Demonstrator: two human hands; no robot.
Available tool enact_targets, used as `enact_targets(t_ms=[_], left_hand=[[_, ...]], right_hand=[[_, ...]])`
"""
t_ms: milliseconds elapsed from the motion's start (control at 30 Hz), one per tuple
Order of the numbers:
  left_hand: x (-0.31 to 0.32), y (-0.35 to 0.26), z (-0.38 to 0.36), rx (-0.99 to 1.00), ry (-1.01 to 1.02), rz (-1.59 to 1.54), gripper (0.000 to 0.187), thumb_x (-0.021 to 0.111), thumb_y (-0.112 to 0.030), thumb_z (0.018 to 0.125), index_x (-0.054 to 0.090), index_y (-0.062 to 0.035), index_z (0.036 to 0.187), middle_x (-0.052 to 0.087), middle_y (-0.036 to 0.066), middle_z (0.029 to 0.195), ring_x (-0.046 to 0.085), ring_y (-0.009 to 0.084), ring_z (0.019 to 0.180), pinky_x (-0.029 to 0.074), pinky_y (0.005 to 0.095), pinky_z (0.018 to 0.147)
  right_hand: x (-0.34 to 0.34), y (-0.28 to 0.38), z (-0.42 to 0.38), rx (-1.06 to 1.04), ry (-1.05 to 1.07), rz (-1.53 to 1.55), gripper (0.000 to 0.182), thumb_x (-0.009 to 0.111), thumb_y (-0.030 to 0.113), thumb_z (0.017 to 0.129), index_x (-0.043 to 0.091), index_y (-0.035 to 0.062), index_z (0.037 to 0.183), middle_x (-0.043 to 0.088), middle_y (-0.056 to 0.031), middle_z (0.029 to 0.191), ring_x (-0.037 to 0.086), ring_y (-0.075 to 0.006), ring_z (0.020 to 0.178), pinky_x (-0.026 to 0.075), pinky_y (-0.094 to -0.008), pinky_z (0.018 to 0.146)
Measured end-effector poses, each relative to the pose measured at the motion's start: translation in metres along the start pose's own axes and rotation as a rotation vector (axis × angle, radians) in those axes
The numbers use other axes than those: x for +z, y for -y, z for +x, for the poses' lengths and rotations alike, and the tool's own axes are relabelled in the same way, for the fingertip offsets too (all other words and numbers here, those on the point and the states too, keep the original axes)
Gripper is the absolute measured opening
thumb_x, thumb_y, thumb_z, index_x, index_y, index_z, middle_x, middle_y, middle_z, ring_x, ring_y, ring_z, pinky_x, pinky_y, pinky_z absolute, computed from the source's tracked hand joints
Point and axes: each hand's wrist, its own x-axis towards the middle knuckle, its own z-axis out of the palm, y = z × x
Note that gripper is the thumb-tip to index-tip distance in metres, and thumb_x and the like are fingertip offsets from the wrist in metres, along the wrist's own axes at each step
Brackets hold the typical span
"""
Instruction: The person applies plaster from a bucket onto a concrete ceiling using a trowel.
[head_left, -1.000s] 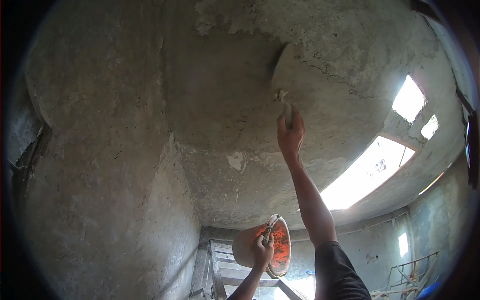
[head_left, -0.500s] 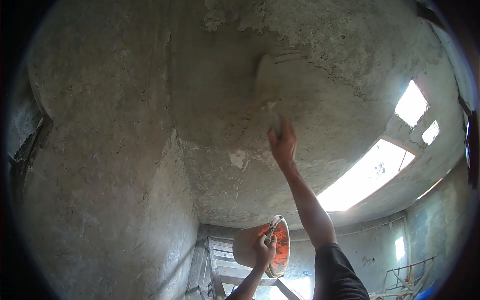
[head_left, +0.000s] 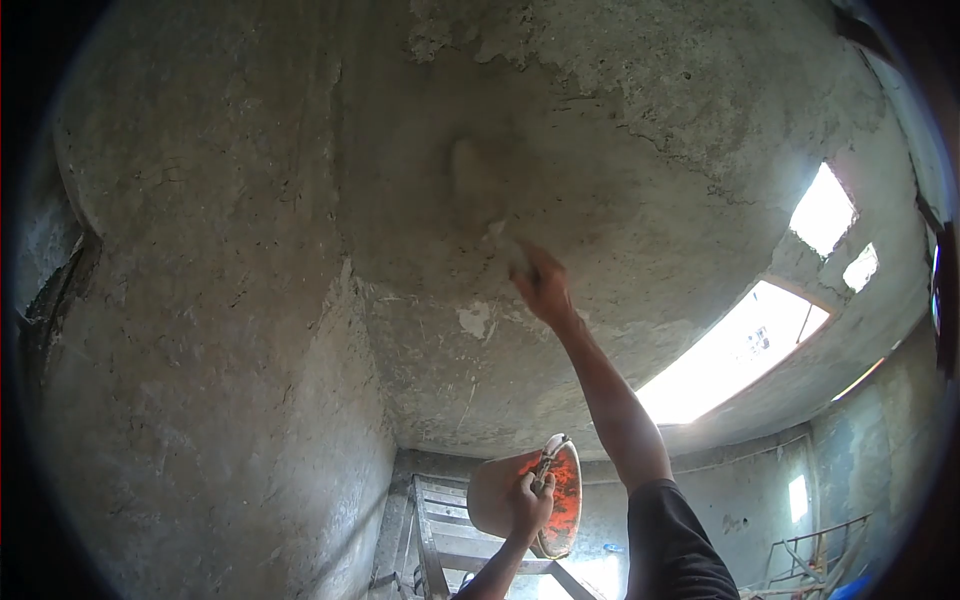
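Observation:
My right hand [head_left: 543, 284] is raised and closed around the handle of a trowel [head_left: 480, 185], whose pale blade is blurred against the grey plastered surface [head_left: 410, 210]. Lower down, my left hand [head_left: 532, 503] grips the rim of a tilted bucket [head_left: 500, 492] together with something thin that I cannot make out. Orange-red shows inside the bucket, with grey smears over it.
Behind the bucket stands a ladder-like frame [head_left: 430, 545]. Bright openings [head_left: 735, 350] break the surface at the right. A metal frame [head_left: 820, 560] stands at the lower right. Rough, flaking plaster runs along the top.
My right hand and the trowel have moved left and slightly down across the surface. My left hand and the bucket have hardly moved.

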Motion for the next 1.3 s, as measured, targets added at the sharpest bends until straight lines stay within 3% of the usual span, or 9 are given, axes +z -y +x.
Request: enact_targets(t_ms=[100, 267, 500, 800, 900, 967, 1100, 1233, 1300], left_hand=[[0.000, 0.004, 0.000, 0.016, -0.014, -0.010, 0.034, 0.067, -0.025, 0.082, 0.050, -0.0025, 0.064, 0.050, 0.010, 0.055, 0.049, 0.0237, 0.049, 0.038, 0.0391, 0.050], [-0.002, -0.001, 0.001, 0.001, -0.018, -0.020, 0.033, 0.068, -0.024, 0.082, 0.051, -0.0021, 0.064, 0.051, 0.008, 0.054, 0.048, 0.0206, 0.048, 0.039, 0.0380, 0.050], [-0.001, -0.002, 0.000, -0.027, -0.003, -0.033, 0.034, 0.068, -0.025, 0.082, 0.051, -0.0021, 0.063, 0.051, 0.008, 0.054, 0.047, 0.0199, 0.048, 0.038, 0.0378, 0.050], [-0.004, -0.007, -0.002, -0.033, 0.011, -0.029, 0.034, 0.068, -0.025, 0.082, 0.051, -0.0023, 0.064, 0.052, 0.008, 0.053, 0.049, 0.0213, 0.048, 0.039, 0.0386, 0.051], [-0.003, -0.009, -0.001, -0.067, 0.029, -0.044, 0.034, 0.068, -0.025, 0.082, 0.051, -0.0025, 0.064, 0.051, 0.008, 0.054, 0.049, 0.0207, 0.048, 0.039, 0.0382, 0.051], [-0.003, -0.007, -0.003, -0.092, 0.040, -0.056, 0.034, 0.068, -0.025, 0.082, 0.050, -0.0026, 0.064, 0.051, 0.007, 0.054, 0.048, 0.0201, 0.049, 0.039, 0.0379, 0.051], [0.000, -0.004, -0.002, -0.084, 0.039, -0.078, 0.034, 0.068, -0.025, 0.082, 0.049, -0.0030, 0.063, 0.049, 0.006, 0.053, 0.047, 0.0182, 0.049, 0.038, 0.0373, 0.051], [-0.004, -0.012, -0.002, -0.111, 0.061, -0.047, 0.034, 0.068, -0.025, 0.082, 0.050, -0.0032, 0.063, 0.049, 0.006, 0.053, 0.047, 0.0179, 0.049, 0.038, 0.0371, 0.051], [-0.002, -0.009, -0.002, -0.099, 0.059, -0.051, 0.034, 0.068, -0.025, 0.082, 0.050, -0.0033, 0.063, 0.050, 0.006, 0.054, 0.047, 0.0176, 0.049, 0.038, 0.0369, 0.050]], right_hand=[[-0.007, 0.017, -0.007, 0.050, 0.232, 0.096, 0.046, 0.065, 0.015, 0.080, 0.054, 0.0028, 0.124, 0.061, -0.0218, 0.102, 0.063, -0.0324, 0.086, 0.051, -0.0405, 0.073], [-0.040, 0.038, 0.023, 0.421, -0.055, -0.060, 0.042, 0.065, 0.016, 0.083, 0.055, 0.0011, 0.120, 0.062, -0.0209, 0.094, 0.063, -0.0310, 0.078, 0.049, -0.0376, 0.066], [-0.040, 0.016, 0.049, 0.301, -0.332, -0.230, 0.035, 0.064, 0.016, 0.085, 0.057, -0.0005, 0.115, 0.063, -0.0199, 0.091, 0.064, -0.0307, 0.077, 0.049, -0.0391, 0.064], [-0.010, 0.027, 0.013, 0.080, 0.104, -0.012, 0.038, 0.066, 0.019, 0.081, 0.058, 0.0041, 0.115, 0.063, -0.0215, 0.086, 0.064, -0.0311, 0.070, 0.049, -0.0401, 0.061], [-0.034, 0.038, 0.023, 0.362, 0.111, -0.024, 0.037, 0.065, 0.019, 0.082, 0.058, 0.0020, 0.114, 0.063, -0.0208, 0.081, 0.063, -0.0287, 0.068, 0.048, -0.0386, 0.059], [-0.045, 0.030, 0.036, 0.499, -0.142, -0.100, 0.036, 0.065, 0.019, 0.083, 0.058, 0.0006, 0.113, 0.064, -0.0183, 0.078, 0.062, -0.0245, 0.063, 0.046, -0.0369, 0.057], [-0.047, 0.012, 0.053, 0.289, -0.334, -0.204, 0.036, 0.065, 0.018, 0.084, 0.058, 0.0003, 0.114, 0.065, -0.0157, 0.081, 0.062, -0.0205, 0.062, 0.047, -0.0352, 0.053], [-0.017, 0.026, 0.047, 0.387, -0.062, -0.195, 0.039, 0.064, 0.018, 0.085, 0.055, 0.0023, 0.119, 0.065, -0.0181, 0.092, 0.064, -0.0278, 0.071, 0.053, -0.0400, 0.062], [0.010, 0.021, 0.026, 0.136, -0.016, -0.169, 0.044, 0.065, 0.019, 0.083, 0.053, 0.0047, 0.123, 0.063, -0.0200, 0.096, 0.065, -0.0310, 0.075, 0.053, -0.0418, 0.067]])
